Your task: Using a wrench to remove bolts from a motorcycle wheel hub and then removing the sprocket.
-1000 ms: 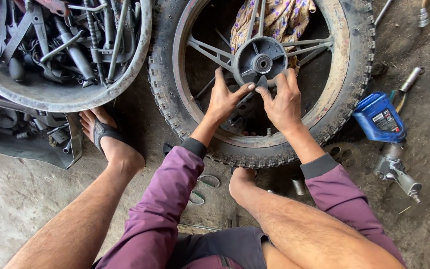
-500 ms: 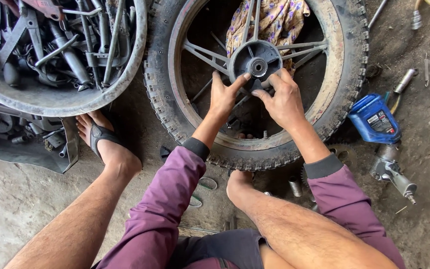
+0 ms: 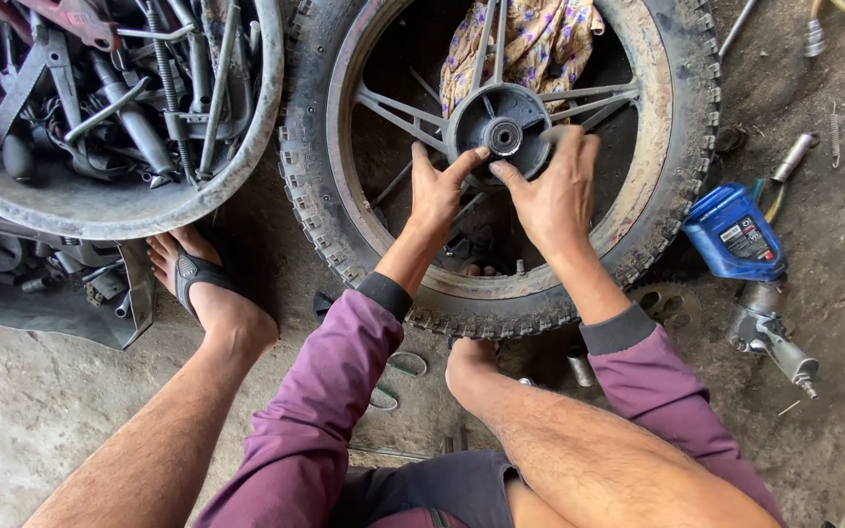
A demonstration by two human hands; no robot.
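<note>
Left of the hands, a basin of metal parts (image 3: 100, 108) blocked passage; right, an oil bottle (image 3: 735, 233) and tool (image 3: 770, 337) crowded the floor (image 3: 31, 411), bare nearer left.

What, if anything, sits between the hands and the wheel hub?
Nothing visible. The left hand and right hand both rest on the wheel hub, fingers touching its lower edge; the floral cloth lies beyond it.

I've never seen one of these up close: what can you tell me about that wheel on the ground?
The wheel lies flat on the dirty concrete floor. It has a knobby black tyre, a rusty, dusty rim and thin grey metal spokes joined at a dark round hub. The left hand and the right hand both rest on the hub. A flowered cloth shows through the spokes.
</note>
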